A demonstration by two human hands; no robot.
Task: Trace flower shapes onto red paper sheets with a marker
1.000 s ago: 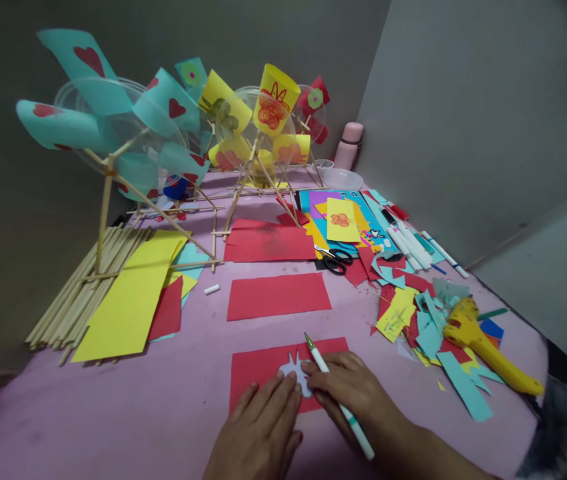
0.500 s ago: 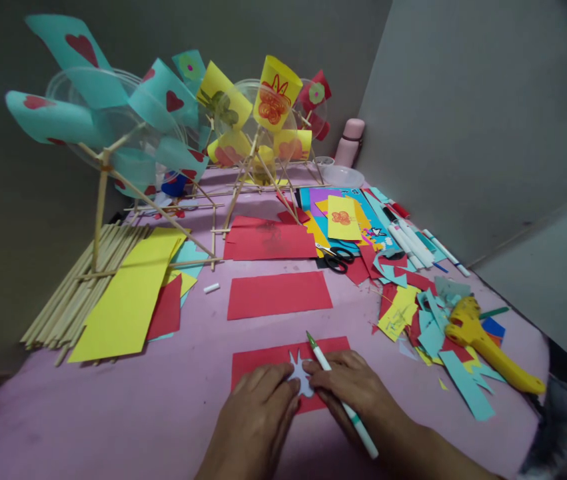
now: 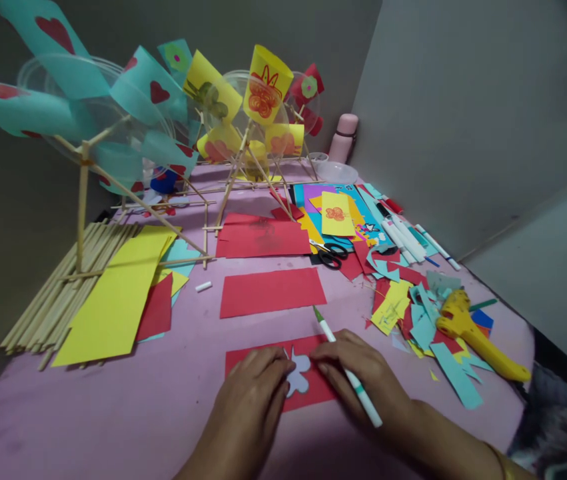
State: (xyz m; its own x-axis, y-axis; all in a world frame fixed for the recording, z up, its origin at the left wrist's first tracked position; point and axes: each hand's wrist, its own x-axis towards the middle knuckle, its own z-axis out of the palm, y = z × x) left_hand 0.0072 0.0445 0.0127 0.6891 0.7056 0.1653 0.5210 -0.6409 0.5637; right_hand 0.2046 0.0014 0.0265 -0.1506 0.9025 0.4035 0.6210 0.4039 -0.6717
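Observation:
A pale butterfly-shaped paper cutout (image 3: 301, 375) lies on a red paper rectangle (image 3: 313, 395) near the front of the table. My left hand (image 3: 256, 383) holds the cutout's left edge, thumb and fingers closed over it and resting on the red sheet. In my right hand (image 3: 363, 373) is a white marker (image 3: 352, 377), uncapped, its green tip pointing up and away from me. The right fingertips sit on the red paper just right of the cutout, apart from it. Beyond lies a second red rectangle (image 3: 272, 293), with a small white marker cap (image 3: 204, 287) to its left.
Bamboo sticks (image 3: 28, 327) and yellow paper (image 3: 108, 307) lie left, beneath a stick-framed pinwheel (image 3: 84, 157). Scissors (image 3: 330, 257), markers (image 3: 403, 237), paper scraps (image 3: 426, 327) and a yellow glue gun (image 3: 483, 340) are on the right. A pink bottle (image 3: 344, 139) stands at the back.
My right hand has drawn back rightward off the cutout, still holding the marker, so more of the cutout shows. The left hand stays at its left edge. The view has shifted slightly.

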